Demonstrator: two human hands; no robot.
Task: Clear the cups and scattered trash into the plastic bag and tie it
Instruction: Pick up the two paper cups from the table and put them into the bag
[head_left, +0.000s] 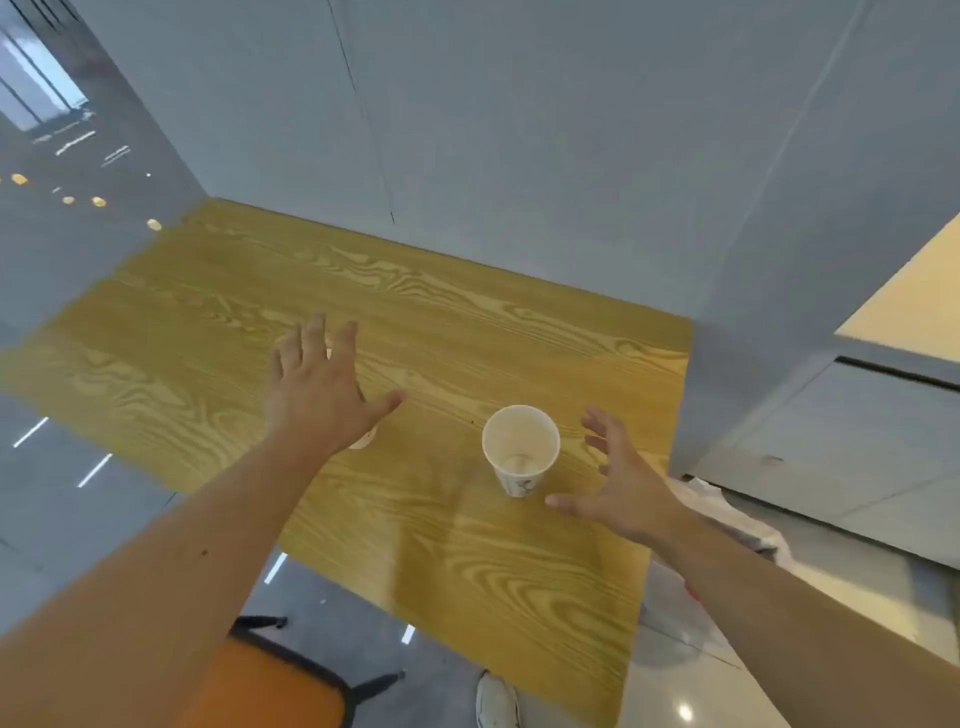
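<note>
Head view: paper cup (520, 449) looks light, crushable; right hand (623, 491) spread beside it, left hand (319, 387) spread too; grip its sides gently.

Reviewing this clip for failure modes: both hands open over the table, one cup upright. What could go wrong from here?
1. The paper cup stands upright and apart from the open right hand; a fast sideways reach could tip it.
2. The left hand hides most of a second item, so that grasp is partly blind.
3. The plastic bag lies off the table's right edge; a carried cup could miss its opening.
</note>
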